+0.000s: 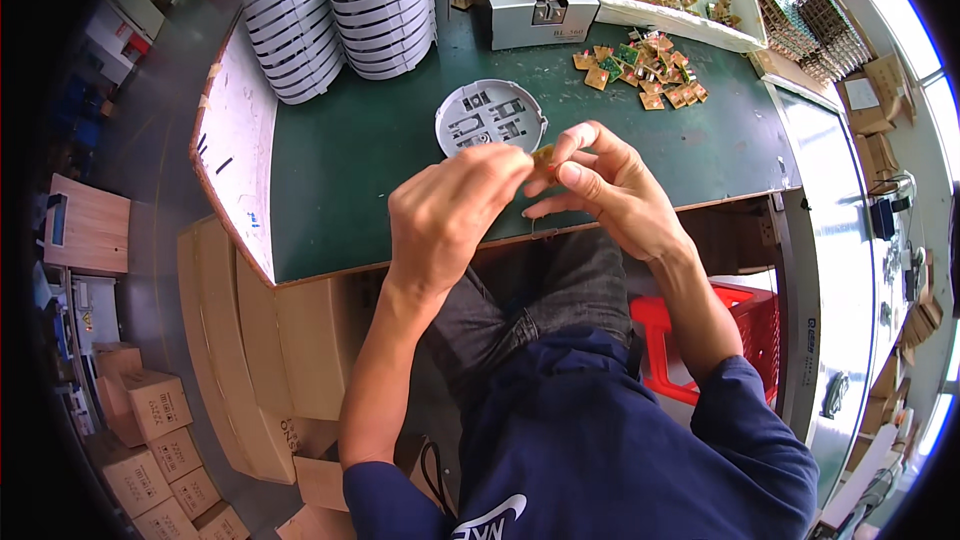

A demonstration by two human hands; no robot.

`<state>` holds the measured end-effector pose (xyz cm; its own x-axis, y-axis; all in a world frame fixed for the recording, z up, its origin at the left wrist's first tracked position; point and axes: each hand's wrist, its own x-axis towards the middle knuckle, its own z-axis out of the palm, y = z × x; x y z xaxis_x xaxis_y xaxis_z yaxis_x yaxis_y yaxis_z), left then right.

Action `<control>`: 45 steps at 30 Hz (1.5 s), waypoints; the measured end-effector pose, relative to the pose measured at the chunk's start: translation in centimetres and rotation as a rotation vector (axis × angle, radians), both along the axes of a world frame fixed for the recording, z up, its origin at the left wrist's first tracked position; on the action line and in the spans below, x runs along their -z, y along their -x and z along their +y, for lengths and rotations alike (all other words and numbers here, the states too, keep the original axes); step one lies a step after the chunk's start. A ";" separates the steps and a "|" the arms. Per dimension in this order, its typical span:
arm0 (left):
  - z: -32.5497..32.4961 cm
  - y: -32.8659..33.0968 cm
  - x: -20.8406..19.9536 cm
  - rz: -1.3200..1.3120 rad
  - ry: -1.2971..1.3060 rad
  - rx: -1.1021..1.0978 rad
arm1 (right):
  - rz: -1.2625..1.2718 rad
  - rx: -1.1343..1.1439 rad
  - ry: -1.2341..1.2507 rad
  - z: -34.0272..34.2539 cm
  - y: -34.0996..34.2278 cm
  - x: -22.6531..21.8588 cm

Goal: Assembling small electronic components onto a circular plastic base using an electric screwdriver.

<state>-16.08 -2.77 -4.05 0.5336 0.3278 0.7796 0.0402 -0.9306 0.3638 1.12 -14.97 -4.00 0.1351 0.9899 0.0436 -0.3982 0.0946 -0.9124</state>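
Note:
Between my two hands, near the bench's front edge, is a small tan circuit board. My right hand pinches it with thumb and fingers. My left hand is closed close against the board's left side; its fingertips are turned away, so what they hold is hidden. Just beyond the hands lies a round grey plastic housing with several cut-outs and moulded parts in it, its near edge partly covered by my left hand.
Two tall stacks of grey round housings stand at the back left. A grey metal machine is at the back. Loose circuit boards lie in a heap right of it, below a white tray. Cardboard boxes stand left; a red plastic stool right.

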 end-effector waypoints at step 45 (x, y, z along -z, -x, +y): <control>-0.1 -0.9 1.9 0.172 0.259 -0.357 | -1.164 0.291 -0.157 6.6 -2.4 -3.1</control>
<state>-15.17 -2.89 -5.91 0.4664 0.6864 0.5580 0.4216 -0.7270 0.5420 3.53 -8.36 -0.94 0.1516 0.9022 0.4038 0.7083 0.1859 -0.6810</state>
